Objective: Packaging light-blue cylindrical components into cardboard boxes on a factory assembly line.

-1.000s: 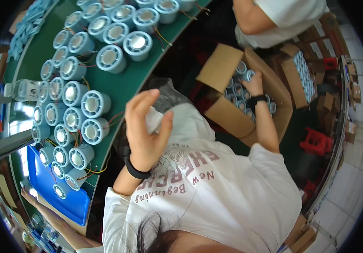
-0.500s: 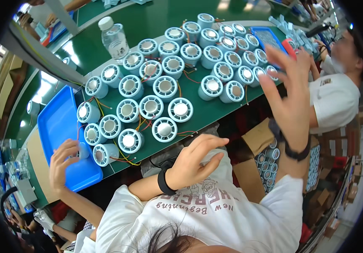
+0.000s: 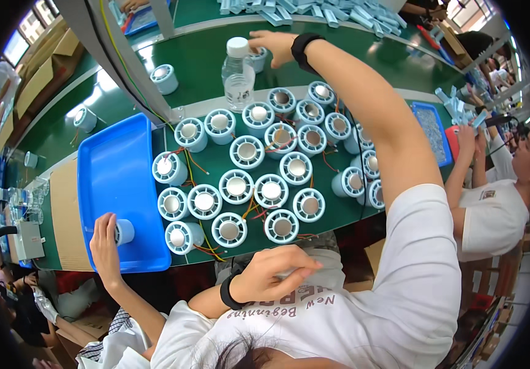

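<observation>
Now the right grip reaches over one blue cup on the tabletop, fingers stretched out, though whether they pinch that cup I cannot tell, and a bottle stands just beside it. Nearer the body, the left grip hangs before the shirt, half-open with fingers loosely bent. Between the two grips cluster more cups with thin wires, while left of both lies a tray, where a co-worker's hand is at another cup.
</observation>
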A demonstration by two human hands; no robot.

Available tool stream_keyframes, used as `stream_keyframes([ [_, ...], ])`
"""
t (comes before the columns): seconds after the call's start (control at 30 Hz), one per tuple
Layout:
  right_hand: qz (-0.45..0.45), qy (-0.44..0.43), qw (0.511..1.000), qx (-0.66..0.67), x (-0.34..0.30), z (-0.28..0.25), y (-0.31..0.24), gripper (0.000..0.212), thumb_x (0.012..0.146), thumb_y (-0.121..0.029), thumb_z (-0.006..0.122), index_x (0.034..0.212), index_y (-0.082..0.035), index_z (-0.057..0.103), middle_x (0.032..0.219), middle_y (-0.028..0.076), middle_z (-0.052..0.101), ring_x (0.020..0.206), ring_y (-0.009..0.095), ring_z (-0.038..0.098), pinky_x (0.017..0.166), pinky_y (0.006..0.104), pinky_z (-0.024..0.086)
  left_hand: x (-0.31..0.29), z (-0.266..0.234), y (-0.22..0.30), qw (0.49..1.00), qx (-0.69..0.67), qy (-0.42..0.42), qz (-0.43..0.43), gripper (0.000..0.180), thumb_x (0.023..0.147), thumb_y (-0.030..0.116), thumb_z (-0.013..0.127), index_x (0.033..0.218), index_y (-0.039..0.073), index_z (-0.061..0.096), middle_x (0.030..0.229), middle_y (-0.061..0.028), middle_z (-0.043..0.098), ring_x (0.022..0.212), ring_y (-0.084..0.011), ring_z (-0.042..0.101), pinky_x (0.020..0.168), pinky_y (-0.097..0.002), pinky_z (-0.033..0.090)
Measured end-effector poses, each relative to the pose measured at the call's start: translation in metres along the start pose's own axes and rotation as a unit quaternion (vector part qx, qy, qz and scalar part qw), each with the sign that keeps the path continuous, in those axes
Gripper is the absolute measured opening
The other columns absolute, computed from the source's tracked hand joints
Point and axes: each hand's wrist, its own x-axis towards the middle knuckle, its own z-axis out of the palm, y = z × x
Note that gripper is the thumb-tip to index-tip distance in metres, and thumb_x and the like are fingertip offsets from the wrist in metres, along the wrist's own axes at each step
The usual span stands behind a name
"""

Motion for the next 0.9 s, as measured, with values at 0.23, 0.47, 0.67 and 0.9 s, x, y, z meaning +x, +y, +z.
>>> stream_keyframes([
  [0.23,0.047,-0.011,0.998,0.030,-0.004,-0.010,0.018,0.066,0.062,-0.006,0.079,0.124,-0.012,0.058,0.117,0.015,0.060,0.109,0.036,0.058,0.094,0.0412,0.049,0.001,-0.008,0.003,0.999,-0.027,0.018,-0.038,0.019,0.085,-0.008,0.060,0.102,-0.001,0.064,0.095,-0.0128,0.070,0.082,-0.0231,0.068,0.074,-0.0334,0.053],
  [0.47,0.068,0.029,0.980,0.184,-0.142,-0.113,-0.064,0.047,0.081,-0.027,0.070,0.121,-0.003,0.060,0.101,0.017,0.066,0.088,0.027,0.066,0.077,0.0336,0.053,0.006,0.002,0.008,0.970,0.140,0.185,0.072,0.047,0.078,-0.006,0.069,0.124,0.000,0.059,0.118,-0.0193,0.064,0.102,-0.0318,0.064,0.087,-0.0362,0.052],
  [0.67,0.080,-0.104,0.940,0.314,-0.236,-0.110,-0.141,0.066,0.078,-0.023,0.083,0.132,-0.003,0.050,0.117,0.010,0.061,0.093,0.013,0.065,0.074,0.0248,0.056,0.041,0.016,0.001,0.908,0.325,0.237,0.116,0.071,0.070,-0.001,0.081,0.134,-0.002,0.052,0.129,-0.0237,0.057,0.107,-0.0376,0.062,0.091,-0.0379,0.050],
  [0.9,0.184,-0.071,0.774,0.601,-0.313,-0.049,-0.190,0.072,0.085,-0.046,0.072,0.133,0.003,0.048,0.114,0.011,0.061,0.085,0.013,0.066,0.064,0.0240,0.056,0.036,0.039,-0.009,0.928,0.288,0.192,0.141,0.076,0.064,0.005,0.086,0.132,-0.002,0.054,0.124,-0.0222,0.060,0.106,-0.0331,0.063,0.088,-0.0354,0.052],
])
